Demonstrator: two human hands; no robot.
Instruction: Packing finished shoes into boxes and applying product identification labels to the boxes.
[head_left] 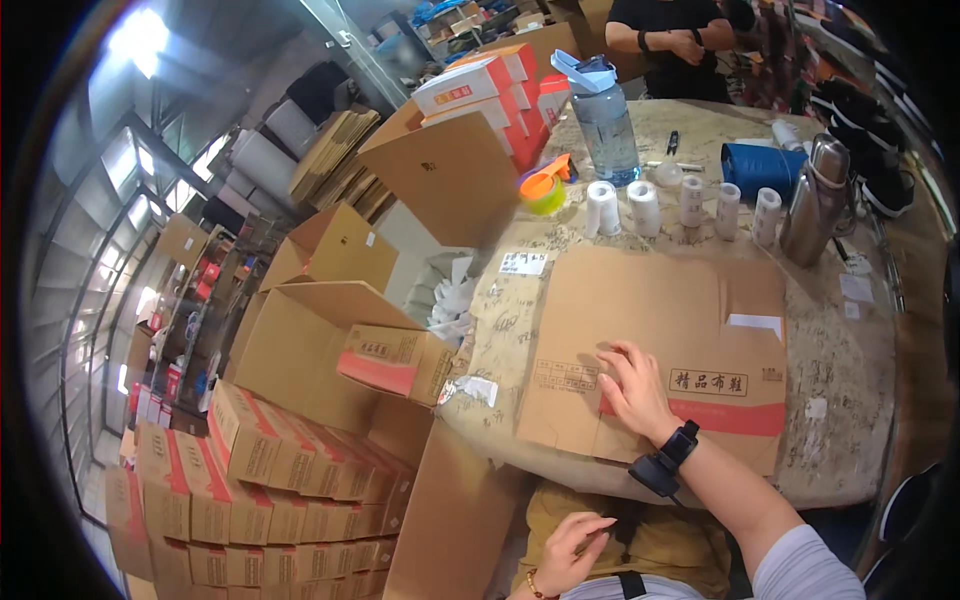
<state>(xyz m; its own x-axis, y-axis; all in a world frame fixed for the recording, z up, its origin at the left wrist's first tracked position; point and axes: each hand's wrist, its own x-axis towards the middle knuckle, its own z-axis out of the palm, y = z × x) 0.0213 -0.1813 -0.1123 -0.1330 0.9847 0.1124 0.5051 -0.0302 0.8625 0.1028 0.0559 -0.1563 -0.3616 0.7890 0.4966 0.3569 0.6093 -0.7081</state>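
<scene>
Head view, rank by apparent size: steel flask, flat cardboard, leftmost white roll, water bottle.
1. flat cardboard
2. water bottle and steel flask: too alike to rank
3. leftmost white roll

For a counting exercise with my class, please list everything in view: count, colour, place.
Table: one, pale, centre right
Flat carton: one, brown with red, on table
Upright rolls: five, white, beyond carton
Bottle: one, blue, table's far side
Flask: one, silver, right of rolls
Bundle: one, blue, behind rolls
Paper slips: several, white, on table
Printed boxes: many, brown-red, lower left
Open cartons: several, brown, left
Shoes: several, dark, right edge
Co-worker: one, dark top, beyond table
Shelf items: blurred, uncountable, far left
Right hand: one, bare, over flat carton
Left hand: one, bare, over lap
</scene>
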